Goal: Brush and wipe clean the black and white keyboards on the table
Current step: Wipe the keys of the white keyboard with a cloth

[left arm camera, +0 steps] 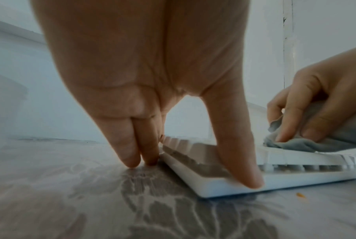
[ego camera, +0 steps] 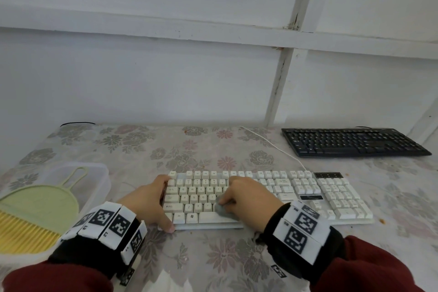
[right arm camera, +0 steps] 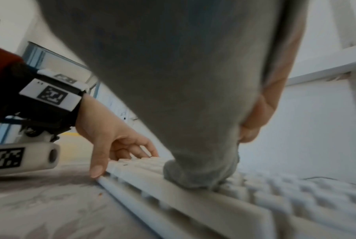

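The white keyboard (ego camera: 308,197) lies across the middle of the table. My left hand (ego camera: 166,204) holds its left end, thumb on the front corner and fingers along the far left edge. In the left wrist view the thumb (left arm camera: 240,161) presses the keyboard's (left arm camera: 295,176) front corner and the fingertips (left arm camera: 132,160) touch the table. My right hand (ego camera: 246,197) grips a bunched grey cloth (ego camera: 224,210) and presses it onto the keys left of centre. The cloth (right arm camera: 193,97) fills the right wrist view. The black keyboard (ego camera: 353,142) sits at the back right, untouched.
A clear plastic box (ego camera: 99,173) at the left holds a green dustpan (ego camera: 42,204) and a yellow-bristled brush (ego camera: 21,232). The white keyboard's cable (ego camera: 272,144) runs back toward the wall. Small orange crumbs (ego camera: 381,220) lie on the floral tablecloth (ego camera: 213,256).
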The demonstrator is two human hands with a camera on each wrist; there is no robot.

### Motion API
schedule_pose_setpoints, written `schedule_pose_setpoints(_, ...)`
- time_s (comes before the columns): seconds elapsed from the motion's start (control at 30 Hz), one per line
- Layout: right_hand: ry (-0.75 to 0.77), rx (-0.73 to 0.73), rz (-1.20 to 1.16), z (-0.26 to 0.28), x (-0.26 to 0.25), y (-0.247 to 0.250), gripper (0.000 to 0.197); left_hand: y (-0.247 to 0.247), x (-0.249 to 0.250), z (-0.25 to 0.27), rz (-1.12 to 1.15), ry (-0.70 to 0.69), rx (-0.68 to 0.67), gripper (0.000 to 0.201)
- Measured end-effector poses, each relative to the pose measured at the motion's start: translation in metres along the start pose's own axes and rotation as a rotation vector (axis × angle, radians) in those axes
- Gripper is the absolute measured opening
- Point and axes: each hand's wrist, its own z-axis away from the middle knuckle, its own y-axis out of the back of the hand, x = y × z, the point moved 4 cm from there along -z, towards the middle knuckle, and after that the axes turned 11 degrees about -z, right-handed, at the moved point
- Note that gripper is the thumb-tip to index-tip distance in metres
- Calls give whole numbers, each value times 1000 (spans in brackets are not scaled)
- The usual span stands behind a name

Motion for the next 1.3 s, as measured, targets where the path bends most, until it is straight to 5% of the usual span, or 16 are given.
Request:
schedule_pose_setpoints(0.37, 89, 31, -50, 17, 5, 21, 26, 1, 3, 3, -20, 9, 11, 116)
schedule_pose_setpoints(0.93, -204, 123, 77, 65, 92, 58, 25, 2, 6, 6, -32, 10, 3, 116)
schedule_pose_setpoints(1.1, -74, 176, -42, 54, 55, 60, 31, 2, 8, 7, -49, 18, 11, 114)
schedule_pose_setpoints(1.3, 85, 14, -50, 24, -3, 17, 24, 2, 5, 6, -17, 18, 3, 116)
